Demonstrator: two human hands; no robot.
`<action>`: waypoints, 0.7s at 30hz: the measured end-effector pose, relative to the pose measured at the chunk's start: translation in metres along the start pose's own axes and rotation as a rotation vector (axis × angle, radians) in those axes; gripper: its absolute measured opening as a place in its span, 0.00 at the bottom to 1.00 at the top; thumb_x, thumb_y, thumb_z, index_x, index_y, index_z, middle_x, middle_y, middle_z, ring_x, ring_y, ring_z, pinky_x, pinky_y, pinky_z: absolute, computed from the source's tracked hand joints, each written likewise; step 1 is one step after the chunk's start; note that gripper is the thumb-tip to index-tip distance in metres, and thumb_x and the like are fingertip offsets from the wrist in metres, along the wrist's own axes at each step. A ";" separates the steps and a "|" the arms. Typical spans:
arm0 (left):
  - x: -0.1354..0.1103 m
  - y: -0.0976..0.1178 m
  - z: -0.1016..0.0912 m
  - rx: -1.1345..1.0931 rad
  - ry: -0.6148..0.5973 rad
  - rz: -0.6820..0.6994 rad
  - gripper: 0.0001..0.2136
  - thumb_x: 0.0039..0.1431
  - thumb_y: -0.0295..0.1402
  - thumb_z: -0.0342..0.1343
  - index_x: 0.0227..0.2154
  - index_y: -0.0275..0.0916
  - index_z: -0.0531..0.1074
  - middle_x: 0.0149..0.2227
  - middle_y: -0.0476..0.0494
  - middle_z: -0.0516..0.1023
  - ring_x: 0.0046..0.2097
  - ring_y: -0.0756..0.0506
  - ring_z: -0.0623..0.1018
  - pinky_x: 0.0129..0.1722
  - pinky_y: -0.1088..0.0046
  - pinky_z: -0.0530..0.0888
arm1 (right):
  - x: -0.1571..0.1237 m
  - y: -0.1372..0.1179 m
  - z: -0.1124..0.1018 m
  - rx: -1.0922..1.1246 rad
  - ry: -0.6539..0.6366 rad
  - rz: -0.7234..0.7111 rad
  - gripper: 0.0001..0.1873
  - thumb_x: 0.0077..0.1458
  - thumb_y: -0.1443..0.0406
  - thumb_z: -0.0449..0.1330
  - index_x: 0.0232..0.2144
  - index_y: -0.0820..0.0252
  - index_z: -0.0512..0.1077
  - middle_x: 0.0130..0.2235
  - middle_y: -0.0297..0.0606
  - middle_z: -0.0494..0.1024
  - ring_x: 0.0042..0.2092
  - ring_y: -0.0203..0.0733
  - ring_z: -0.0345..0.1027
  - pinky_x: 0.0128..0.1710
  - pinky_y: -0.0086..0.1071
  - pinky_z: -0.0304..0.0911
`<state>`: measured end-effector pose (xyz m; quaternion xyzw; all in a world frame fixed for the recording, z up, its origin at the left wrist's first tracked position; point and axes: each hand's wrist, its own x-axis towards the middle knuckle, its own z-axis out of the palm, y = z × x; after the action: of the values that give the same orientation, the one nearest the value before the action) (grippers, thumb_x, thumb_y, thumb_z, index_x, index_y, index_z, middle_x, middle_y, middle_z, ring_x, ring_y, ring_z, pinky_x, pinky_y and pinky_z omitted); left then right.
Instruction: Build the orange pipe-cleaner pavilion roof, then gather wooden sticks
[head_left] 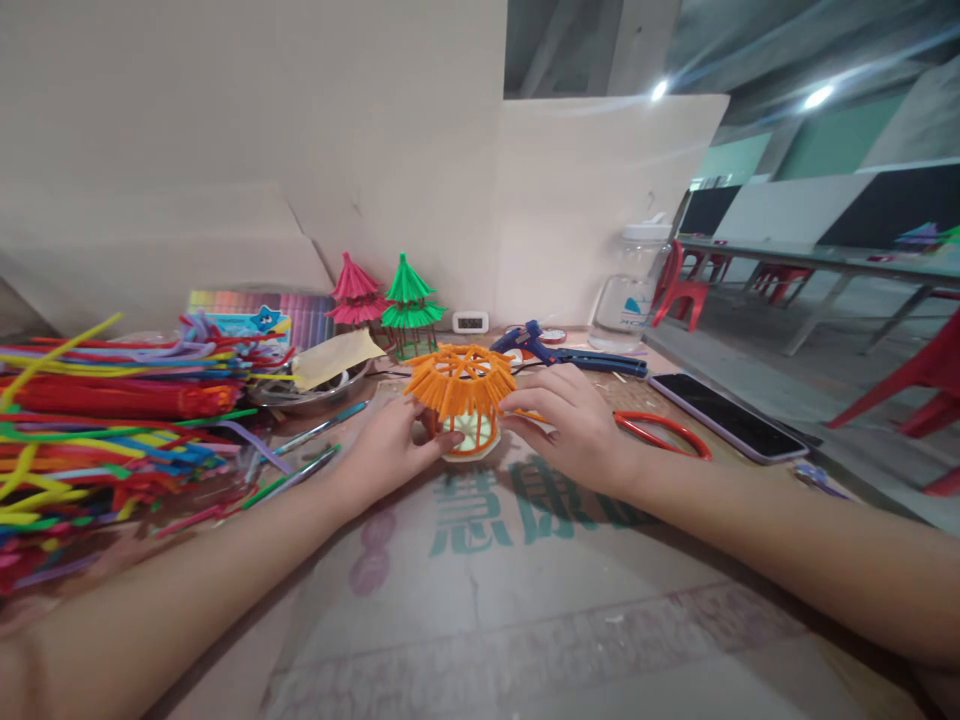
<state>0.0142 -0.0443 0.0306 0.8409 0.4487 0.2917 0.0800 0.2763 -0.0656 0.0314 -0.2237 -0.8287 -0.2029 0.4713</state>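
Observation:
In the middle of the work surface stands a small orange pavilion (pixel 461 380) made of pipe cleaners. Its fringed roof has an open framework on top, and thin posts rise from a pale octagonal base (pixel 474 452). My left hand (pixel 394 440) grips it from the left, thumb low by the posts and fingers partly hidden under the roof. From the right, my right hand (pixel 574 425) closes thumb and fingers at the roof's edge and a post. A thin orange strip shows between these fingers; I cannot tell what it belongs to.
Bundles of coloured pipe cleaners (pixel 112 420) lie left, near a metal dish (pixel 319 393). Behind stand red (pixel 356 290) and green (pixel 409 305) pavilions, a small clock (pixel 470 322), a glue gun (pixel 529 338) and a clear jug (pixel 626 295). Orange-handled tool (pixel 667 432) and phone (pixel 727 415) lie right.

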 end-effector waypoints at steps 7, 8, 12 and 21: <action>-0.001 0.003 0.000 0.071 0.000 0.018 0.14 0.59 0.48 0.59 0.33 0.42 0.72 0.35 0.42 0.81 0.38 0.37 0.80 0.39 0.62 0.74 | 0.000 0.002 0.001 0.005 0.003 0.011 0.04 0.70 0.65 0.62 0.39 0.54 0.76 0.36 0.38 0.84 0.39 0.44 0.75 0.40 0.40 0.64; -0.001 0.003 0.000 0.074 -0.001 0.013 0.14 0.59 0.48 0.60 0.33 0.42 0.72 0.35 0.42 0.81 0.38 0.37 0.80 0.39 0.63 0.74 | 0.000 0.003 0.001 0.007 0.001 0.019 0.05 0.70 0.65 0.62 0.38 0.54 0.77 0.36 0.38 0.84 0.39 0.45 0.75 0.40 0.41 0.65; -0.001 0.002 0.002 0.080 -0.001 0.007 0.15 0.59 0.49 0.59 0.31 0.43 0.71 0.33 0.42 0.80 0.37 0.37 0.80 0.37 0.63 0.73 | 0.001 0.003 0.000 0.020 0.017 0.027 0.07 0.69 0.68 0.61 0.37 0.54 0.77 0.36 0.39 0.84 0.40 0.45 0.76 0.41 0.41 0.66; 0.003 -0.010 -0.008 0.040 0.034 -0.008 0.18 0.62 0.49 0.51 0.36 0.40 0.75 0.36 0.39 0.83 0.39 0.37 0.81 0.42 0.60 0.77 | -0.003 0.009 0.000 0.146 0.003 0.212 0.08 0.71 0.66 0.57 0.41 0.55 0.77 0.39 0.41 0.83 0.42 0.47 0.76 0.43 0.42 0.68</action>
<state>0.0035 -0.0372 0.0339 0.8354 0.4591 0.2967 0.0567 0.2828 -0.0591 0.0304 -0.2748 -0.8121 -0.0912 0.5065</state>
